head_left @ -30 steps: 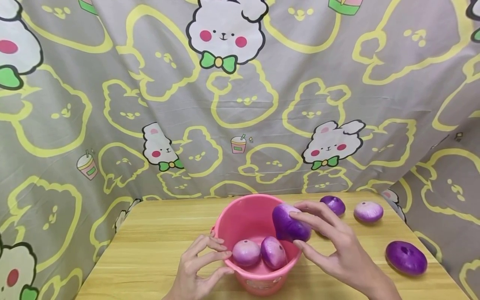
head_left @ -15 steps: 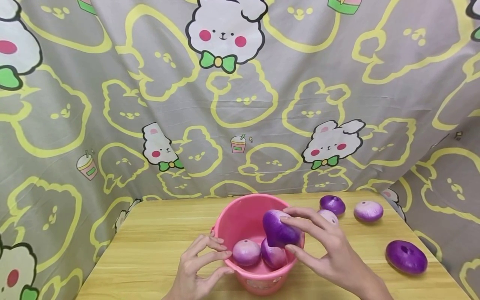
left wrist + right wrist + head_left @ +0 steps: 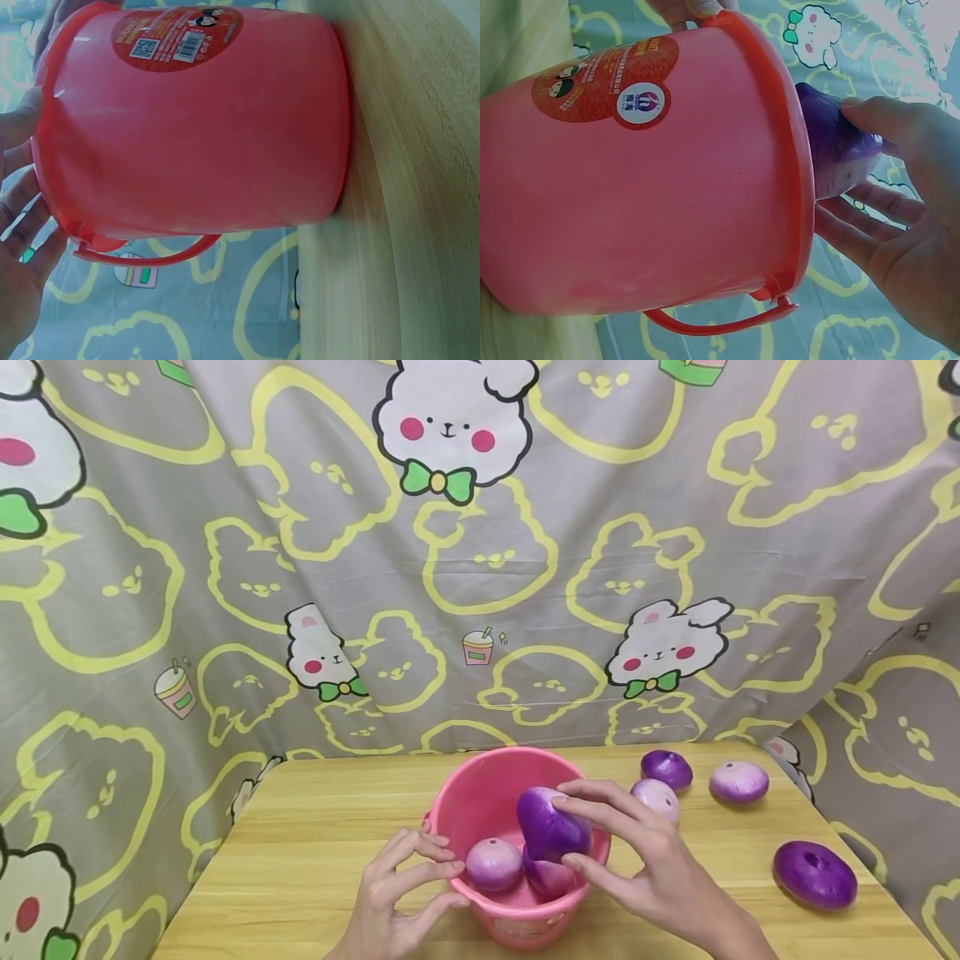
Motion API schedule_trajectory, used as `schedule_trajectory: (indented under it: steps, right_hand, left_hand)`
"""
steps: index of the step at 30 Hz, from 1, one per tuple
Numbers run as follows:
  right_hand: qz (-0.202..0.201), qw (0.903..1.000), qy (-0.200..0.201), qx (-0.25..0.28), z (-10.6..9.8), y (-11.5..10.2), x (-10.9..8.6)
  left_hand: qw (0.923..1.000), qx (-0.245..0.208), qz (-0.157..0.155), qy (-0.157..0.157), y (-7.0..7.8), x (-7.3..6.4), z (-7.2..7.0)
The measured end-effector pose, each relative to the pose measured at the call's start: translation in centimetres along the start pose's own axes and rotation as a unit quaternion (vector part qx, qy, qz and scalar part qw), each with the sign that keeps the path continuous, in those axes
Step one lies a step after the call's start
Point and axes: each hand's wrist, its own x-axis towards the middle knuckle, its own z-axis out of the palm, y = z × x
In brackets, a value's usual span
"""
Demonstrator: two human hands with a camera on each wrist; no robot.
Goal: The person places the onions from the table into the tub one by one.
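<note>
A dark purple onion [image 3: 553,827] is in my right hand [image 3: 652,860], pinched between thumb and fingers at the mouth of the pink bucket [image 3: 525,914]. In the right wrist view this onion [image 3: 838,142] sticks out past the rim, tilted. Inside the bucket lie a pale purple onion [image 3: 493,865] and a second onion [image 3: 551,878], partly hidden under the held one. My left hand [image 3: 401,889] holds the near left of the rim, with the thumb outside. The left wrist view shows the bucket's side [image 3: 195,142] upright on the table, its handle hanging down.
Right of the bucket, a pale onion [image 3: 656,799], a dark onion [image 3: 667,770] and a white-topped onion [image 3: 738,782] stand toward the back. Nearer the right edge lies another dark onion [image 3: 815,875]. A patterned curtain [image 3: 450,560] hangs behind the wooden table [image 3: 300,843].
My right hand has moved left and slightly down, bringing the held onion further over the bucket's opening. The pale onion behind that hand has come into view. My left hand stays put.
</note>
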Motion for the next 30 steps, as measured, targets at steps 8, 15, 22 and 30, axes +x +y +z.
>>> schedule_trajectory:
  steps: [8, 15, 22, 30]
  right_hand:
    - [0.023, 0.9996, -0.013, 0.004, 0.3, 0.1, -0.2]
    - [0.05, 0.9984, -0.025, 0.003, 0.7, 0.4, -0.5]
    - [0.04, 0.9984, -0.029, 0.026, 1.1, 0.5, -0.6]
    - [0.037, 0.9982, -0.045, 0.008, 1.3, 0.6, -0.7]
  left_hand:
    - [1.0, 0.0, 0.004, 0.002, -0.1, 0.0, 0.0]
    - [1.0, 0.003, 0.005, 0.002, -0.1, 0.1, 0.1]
    - [1.0, 0.003, 0.005, 0.003, -0.1, 0.1, 0.1]
    - [1.0, 0.005, 0.006, 0.003, -0.1, 0.1, 0.1]
